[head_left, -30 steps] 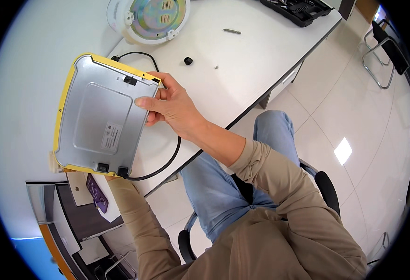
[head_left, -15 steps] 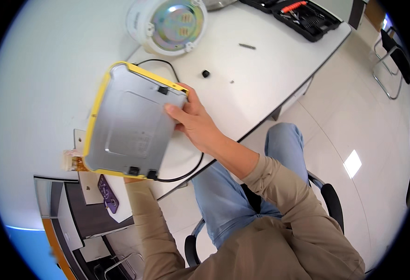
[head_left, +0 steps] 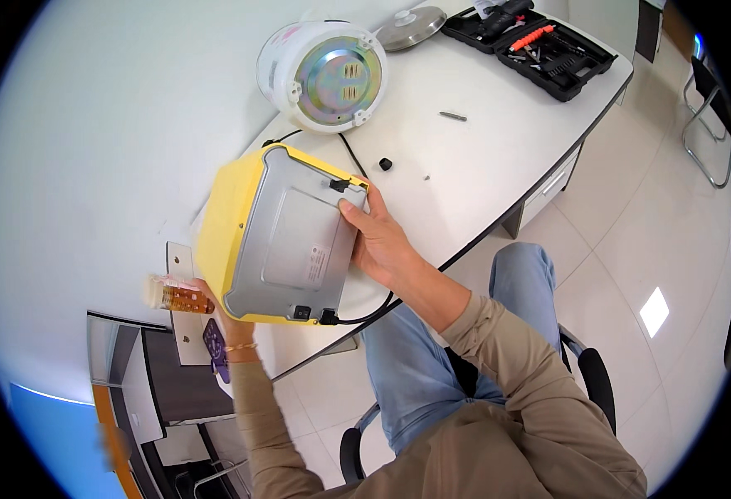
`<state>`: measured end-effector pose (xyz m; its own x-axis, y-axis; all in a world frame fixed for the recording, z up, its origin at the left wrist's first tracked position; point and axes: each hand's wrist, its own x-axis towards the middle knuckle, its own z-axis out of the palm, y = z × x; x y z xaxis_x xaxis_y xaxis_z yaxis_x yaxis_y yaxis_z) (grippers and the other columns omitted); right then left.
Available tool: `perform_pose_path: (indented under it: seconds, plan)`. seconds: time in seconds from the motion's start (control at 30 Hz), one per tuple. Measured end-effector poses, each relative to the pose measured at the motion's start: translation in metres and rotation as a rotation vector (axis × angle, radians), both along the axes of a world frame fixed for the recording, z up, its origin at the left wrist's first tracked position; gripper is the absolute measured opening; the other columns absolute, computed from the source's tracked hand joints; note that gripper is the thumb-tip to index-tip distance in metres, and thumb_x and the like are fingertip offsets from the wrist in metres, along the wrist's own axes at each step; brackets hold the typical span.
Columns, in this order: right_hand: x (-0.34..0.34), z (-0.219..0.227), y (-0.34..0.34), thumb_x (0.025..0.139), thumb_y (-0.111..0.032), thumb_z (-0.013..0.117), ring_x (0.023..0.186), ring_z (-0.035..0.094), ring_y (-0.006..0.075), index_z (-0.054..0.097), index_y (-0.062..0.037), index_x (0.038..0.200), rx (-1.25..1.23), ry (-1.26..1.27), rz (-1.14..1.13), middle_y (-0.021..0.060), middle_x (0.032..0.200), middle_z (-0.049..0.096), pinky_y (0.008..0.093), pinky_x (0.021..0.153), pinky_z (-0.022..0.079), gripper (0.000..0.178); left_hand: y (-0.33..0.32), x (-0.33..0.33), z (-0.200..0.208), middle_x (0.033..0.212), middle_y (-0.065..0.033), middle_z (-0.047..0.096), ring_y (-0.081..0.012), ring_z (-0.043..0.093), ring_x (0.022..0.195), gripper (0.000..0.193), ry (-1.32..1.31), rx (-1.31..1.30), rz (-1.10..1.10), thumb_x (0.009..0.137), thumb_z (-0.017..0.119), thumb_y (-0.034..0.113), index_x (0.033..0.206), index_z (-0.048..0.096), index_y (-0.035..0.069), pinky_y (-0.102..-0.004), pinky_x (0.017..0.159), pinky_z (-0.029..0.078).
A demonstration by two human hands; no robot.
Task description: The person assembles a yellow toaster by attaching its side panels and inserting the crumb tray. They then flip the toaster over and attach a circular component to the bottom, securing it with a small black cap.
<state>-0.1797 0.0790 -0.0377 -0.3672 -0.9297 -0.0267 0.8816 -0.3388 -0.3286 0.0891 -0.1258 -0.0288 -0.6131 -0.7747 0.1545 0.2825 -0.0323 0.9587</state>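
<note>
Head view: right grip [head_left: 380,241] is pinching the yellow-grey box [head_left: 289,229] by its right edge, left of centre. Left grip [head_left: 231,326] is supporting its lower-left side, fingers mostly hidden, closure unclear.

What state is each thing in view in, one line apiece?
Yellow device: held tilted, grey base showing
Right hand: gripping the device's edge
Left hand: at the device's side, partly hidden
Black cable: plugged into the device
Tool case: open
White appliance: on its side
Metal lid: lying knob up
Metal bit: lying flat

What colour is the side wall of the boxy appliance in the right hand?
Plain yellow; the side wall shows best in the head view.
</note>
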Motion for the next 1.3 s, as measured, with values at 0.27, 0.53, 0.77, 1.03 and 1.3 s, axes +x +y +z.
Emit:
perform_pose_path:
  seconds: [0.27,0.53,0.77,1.03,1.3]
  plan:
    - [0.0,-0.002,0.001,0.103,-0.024,0.061,0.123,0.047,0.0201,0.022,-0.0338,0.154,-0.014,-0.038,0.024,0.0023,0.137,0.047,0.0501,0.096,0.046,0.065,0.0,-0.01,0.101,0.134,-0.0067,0.059,-0.0175,0.056,0.123,0.056,-0.538,-0.057,-0.001,0.106,0.037,0.048,0.143,0.048,0.007,-0.0325,0.103,0.044]
    - [0.003,0.002,0.002,0.103,-0.025,0.061,0.12,0.049,0.0183,0.022,-0.0362,0.154,0.043,-0.04,0.057,0.0025,0.134,0.051,0.0454,0.091,0.046,0.065,0.011,-0.048,0.136,0.151,-0.0149,0.043,-0.0241,0.039,0.141,0.068,-0.949,-0.516,0.013,0.106,0.04,0.049,0.153,0.033,0.001,-0.0346,0.116,0.03]
    - [0.002,-0.007,-0.003,0.103,-0.028,0.061,0.117,0.05,0.0193,0.02,-0.0378,0.155,0.024,-0.053,0.031,0.0018,0.133,0.052,0.0506,0.089,0.045,0.067,0.037,-0.086,0.162,0.164,-0.0165,0.022,-0.0276,0.019,0.153,0.081,-1.163,-0.746,-0.177,0.105,0.034,0.059,0.161,0.013,0.004,-0.0357,0.122,0.02]
    - [0.003,-0.005,-0.001,0.102,-0.03,0.062,0.11,0.054,0.0225,0.018,-0.0316,0.156,0.057,0.059,0.042,0.0065,0.127,0.055,0.0547,0.08,0.048,0.07,0.019,-0.101,0.181,0.162,-0.0133,0.028,-0.0284,0.027,0.148,0.079,-1.278,-0.313,-0.212,0.103,0.024,0.068,0.163,0.01,0.019,-0.0439,0.114,0.038]
    - [0.004,-0.005,0.001,0.101,-0.028,0.064,0.108,0.057,0.0224,0.009,-0.0287,0.159,0.057,0.034,0.022,0.0086,0.123,0.058,0.0561,0.079,0.05,0.081,0.026,-0.113,0.188,0.165,-0.0124,0.016,-0.0373,0.02,0.15,0.088,-1.439,-0.363,-0.195,0.098,0.028,0.075,0.163,-0.001,0.023,-0.0753,0.096,0.04]
